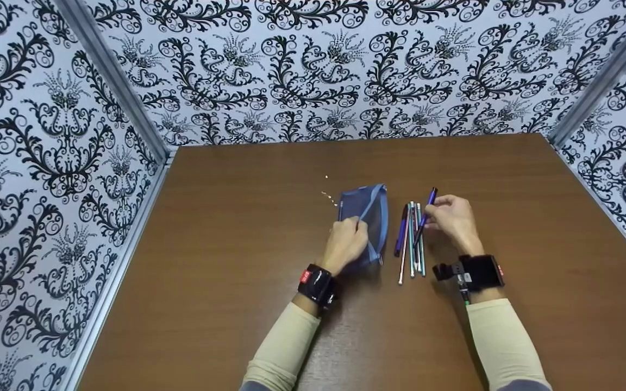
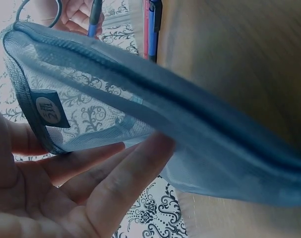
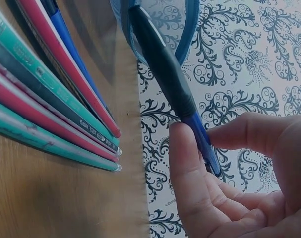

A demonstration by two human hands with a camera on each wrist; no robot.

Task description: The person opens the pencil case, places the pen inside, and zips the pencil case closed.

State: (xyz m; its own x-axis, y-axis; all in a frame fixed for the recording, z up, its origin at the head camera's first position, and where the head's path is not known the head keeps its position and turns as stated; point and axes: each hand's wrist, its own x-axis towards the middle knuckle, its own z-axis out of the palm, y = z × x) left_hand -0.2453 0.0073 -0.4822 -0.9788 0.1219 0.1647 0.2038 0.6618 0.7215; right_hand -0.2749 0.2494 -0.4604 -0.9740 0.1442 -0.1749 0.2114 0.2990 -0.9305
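Note:
My left hand (image 1: 347, 241) grips a blue mesh zip pouch (image 1: 379, 225) by its near side. The pouch's zipped mouth gapes toward the right, and a dark label (image 2: 50, 109) shows on its mesh in the left wrist view. Between thumb and fingers, my right hand (image 1: 454, 220) pinches a blue pen (image 3: 202, 136) with a black grip section. That pen is tilted, over the right side of a group of pencils (image 1: 412, 266). These are teal, red and dark, lying side by side on the table. Another blue pen (image 1: 400, 233) lies at the group's left side.
The brown table (image 1: 226, 244) meets patterned walls (image 1: 313, 70) at the back and sides. A few small bright specks (image 1: 328, 196) show beyond the pouch's left edge. Both wrists carry strapped-on black devices.

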